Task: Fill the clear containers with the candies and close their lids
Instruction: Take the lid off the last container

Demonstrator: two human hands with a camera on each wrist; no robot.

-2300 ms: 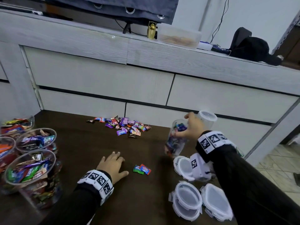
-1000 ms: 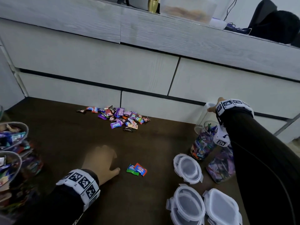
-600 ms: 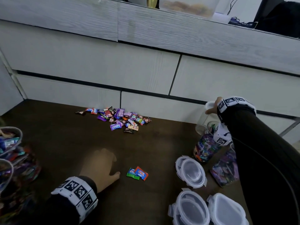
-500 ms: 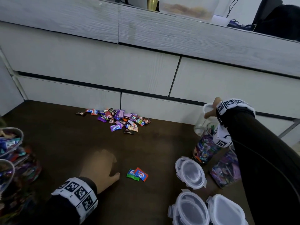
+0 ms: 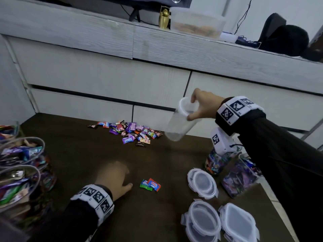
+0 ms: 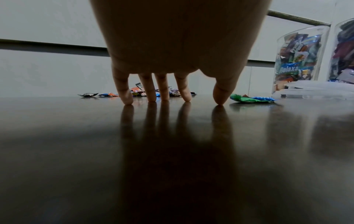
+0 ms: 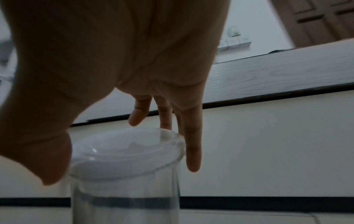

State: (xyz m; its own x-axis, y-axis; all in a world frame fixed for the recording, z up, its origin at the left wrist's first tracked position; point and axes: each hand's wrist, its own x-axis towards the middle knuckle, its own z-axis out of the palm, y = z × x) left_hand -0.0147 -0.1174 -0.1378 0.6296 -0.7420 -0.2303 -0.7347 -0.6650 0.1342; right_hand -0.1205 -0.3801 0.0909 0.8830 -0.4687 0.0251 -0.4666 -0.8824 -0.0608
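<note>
My right hand (image 5: pixel 201 107) grips an empty clear container (image 5: pixel 180 124) by its white-lidded top and holds it tilted in the air above the table's far right. In the right wrist view thumb and fingers (image 7: pixel 193 151) clasp the container's rim (image 7: pixel 126 153). My left hand (image 5: pixel 113 177) rests on the dark table with its fingertips (image 6: pixel 126 100) touching the surface, holding nothing. A pile of wrapped candies (image 5: pixel 129 131) lies at the table's back. Two loose candies (image 5: pixel 151 184) lie just right of my left thumb.
Two candy-filled open containers (image 5: pixel 218 161) (image 5: pixel 239 179) stand at the right, under my right arm. Loose white lids (image 5: pixel 202 183) (image 5: pixel 202 222) (image 5: pixel 239 222) lie at the front right. Several filled containers (image 5: pixel 21 165) crowd the left edge. White drawers (image 5: pixel 104 79) rise behind the table.
My right hand has lifted the empty lidded container from the table's far right corner and swung it left and up. The left hand has stayed in place.
</note>
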